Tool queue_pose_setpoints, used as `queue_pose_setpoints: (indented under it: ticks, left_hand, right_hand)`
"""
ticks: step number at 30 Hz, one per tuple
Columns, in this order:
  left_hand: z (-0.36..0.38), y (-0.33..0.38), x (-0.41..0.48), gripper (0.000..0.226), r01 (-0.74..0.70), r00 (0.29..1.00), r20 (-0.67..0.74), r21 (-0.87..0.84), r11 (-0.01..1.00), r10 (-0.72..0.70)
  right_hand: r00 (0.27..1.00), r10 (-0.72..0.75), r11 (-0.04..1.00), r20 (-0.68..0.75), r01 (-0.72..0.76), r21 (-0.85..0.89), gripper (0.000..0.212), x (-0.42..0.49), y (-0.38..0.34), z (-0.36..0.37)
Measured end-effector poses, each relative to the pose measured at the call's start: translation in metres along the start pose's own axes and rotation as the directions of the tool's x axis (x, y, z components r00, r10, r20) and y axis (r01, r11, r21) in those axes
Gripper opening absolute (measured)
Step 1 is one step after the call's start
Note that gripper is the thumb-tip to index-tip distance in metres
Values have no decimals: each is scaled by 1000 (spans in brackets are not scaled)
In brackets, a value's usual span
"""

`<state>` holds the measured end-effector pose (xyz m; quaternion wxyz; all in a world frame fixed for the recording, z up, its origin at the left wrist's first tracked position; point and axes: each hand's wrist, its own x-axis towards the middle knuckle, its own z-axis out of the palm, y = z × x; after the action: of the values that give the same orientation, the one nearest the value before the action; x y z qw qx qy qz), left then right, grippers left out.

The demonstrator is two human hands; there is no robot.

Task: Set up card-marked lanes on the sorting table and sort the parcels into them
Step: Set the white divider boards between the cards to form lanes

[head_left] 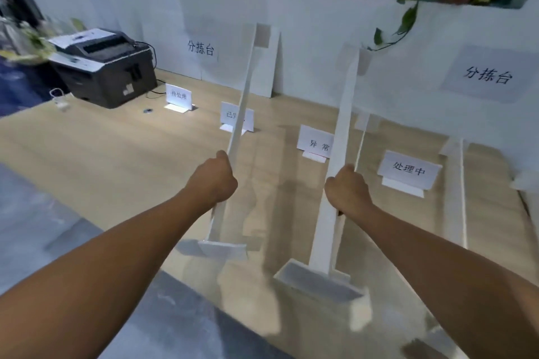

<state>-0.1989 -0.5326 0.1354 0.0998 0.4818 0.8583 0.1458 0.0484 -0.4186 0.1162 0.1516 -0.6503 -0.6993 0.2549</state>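
Lane dividers (243, 102) are gripped in curled left hand (214, 179) and right hand (347, 191), cards (316, 143) are stood toward twelve o'clock, and no parcels are seen sorted.

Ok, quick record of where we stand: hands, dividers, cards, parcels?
left hand: grips left divider
right hand: grips right divider
tilt: both held ones have far ends raised over the table
placed dividers: two, lying at the table's right
cards: four upright on table; second from left partly hidden
parcels: none in view
other: printer at far left
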Motion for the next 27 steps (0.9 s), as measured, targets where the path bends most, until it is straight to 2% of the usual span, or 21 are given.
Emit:
queue_pose_setpoints:
  ticks: [7,14,18,27]
  left_hand:
    - [-34,-127,72,21,39,999,3,40,998,-39]
    - [-29,-201,193,17,6,1000,0,-3,1000,-6]
    - [-26,-234,266,21,-11,997,81,-1,1000,11]
    - [-11,-320,391,14,-114,973,202,-13,993,114]
  right_hand:
    - [999,21,1000,26,-21,7,36,28,-103,81]
    - [999,31,999,30,-30,-31,45,109,-168,146]
    - [998,63,995,7,-62,-75,47,149,-199,178]
    - [973,229,961,-30,-231,-153,32,176,-244,247]
